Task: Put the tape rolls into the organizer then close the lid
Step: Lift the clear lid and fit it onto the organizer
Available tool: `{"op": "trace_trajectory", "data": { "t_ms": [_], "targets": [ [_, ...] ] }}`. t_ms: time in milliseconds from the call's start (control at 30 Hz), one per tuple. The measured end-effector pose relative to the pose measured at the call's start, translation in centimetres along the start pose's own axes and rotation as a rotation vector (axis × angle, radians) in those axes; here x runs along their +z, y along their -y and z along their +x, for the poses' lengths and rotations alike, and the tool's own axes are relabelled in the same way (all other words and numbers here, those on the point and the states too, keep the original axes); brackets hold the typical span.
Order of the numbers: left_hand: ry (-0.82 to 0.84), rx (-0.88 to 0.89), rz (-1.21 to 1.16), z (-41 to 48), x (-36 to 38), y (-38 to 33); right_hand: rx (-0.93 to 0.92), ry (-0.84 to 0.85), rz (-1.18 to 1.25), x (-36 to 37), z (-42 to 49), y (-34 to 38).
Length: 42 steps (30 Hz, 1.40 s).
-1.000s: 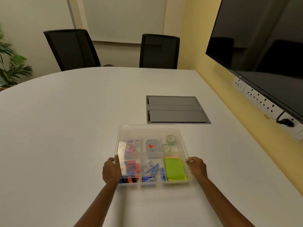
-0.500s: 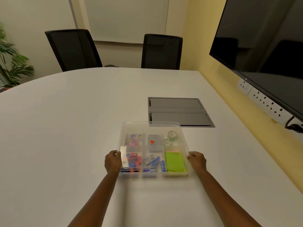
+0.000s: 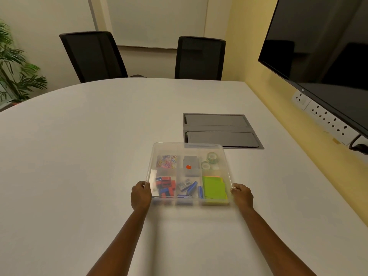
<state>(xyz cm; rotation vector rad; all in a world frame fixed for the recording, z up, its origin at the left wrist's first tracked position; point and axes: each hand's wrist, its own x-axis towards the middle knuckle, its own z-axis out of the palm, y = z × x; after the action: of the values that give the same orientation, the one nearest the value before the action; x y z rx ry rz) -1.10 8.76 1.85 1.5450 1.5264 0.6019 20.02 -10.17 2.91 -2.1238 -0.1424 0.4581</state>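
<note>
Head view: the left hand (image 3: 141,196) and right hand (image 3: 242,195) each grip a near corner of the clear lid (image 3: 189,150) over the organizer (image 3: 191,202) on the white table (image 3: 79,156). Two green tape rolls (image 3: 209,161) sit in its far right compartment. To close well, I would align all corners, then press evenly downward. No writing is legible.

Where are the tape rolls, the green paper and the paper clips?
tape rolls (image 3: 211,157): head view, side of the far roll.
green paper (image 3: 214,187): head view, middle of the top sheet.
paper clips (image 3: 166,161): head view, middle of the pile.
</note>
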Motion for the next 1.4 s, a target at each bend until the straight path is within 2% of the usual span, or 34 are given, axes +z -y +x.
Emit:
{"op": "trace_trajectory", "data": {
  "t_ms": [200,433,633,767,967,1167,1267,1333,1400],
  "targets": [
    [-0.011,-0.028,-0.035,-0.9,-0.3,0.7,0.040,-0.004,0.064,0.0,-0.6,-1.1],
    [0.000,-0.099,-0.232,-1.3,-0.5,1.5,0.214,0.019,0.384,0.0,-1.4,-1.9],
    [0.019,-0.151,-0.387,-1.6,-0.6,1.5,0.200,0.030,0.400,0.1,-1.0,-2.3],
    [0.080,-0.178,-0.506,-1.3,-0.8,2.1,0.146,0.052,0.349,0.1,-1.0,-2.6],
    [0.107,-0.180,-0.537,-1.1,-0.6,2.4,-0.100,0.037,-0.007,-0.2,-0.9,-3.0],
    [0.109,-0.164,-0.534,-1.4,-0.4,2.0,-0.123,0.049,0.066,-0.7,-1.6,-2.6],
    [0.118,-0.160,-0.541,-1.9,-0.3,2.3,-0.133,0.043,0.012,-0.8,-1.9,-2.9],
    [0.094,-0.113,-0.453,-1.9,0.1,2.2,-0.176,0.024,-0.072,-0.7,-1.8,-2.9],
    [0.010,0.010,-0.173,-1.8,0.4,1.8,-0.265,-0.010,-0.232,-0.5,-1.8,-2.5]
  ]
}}
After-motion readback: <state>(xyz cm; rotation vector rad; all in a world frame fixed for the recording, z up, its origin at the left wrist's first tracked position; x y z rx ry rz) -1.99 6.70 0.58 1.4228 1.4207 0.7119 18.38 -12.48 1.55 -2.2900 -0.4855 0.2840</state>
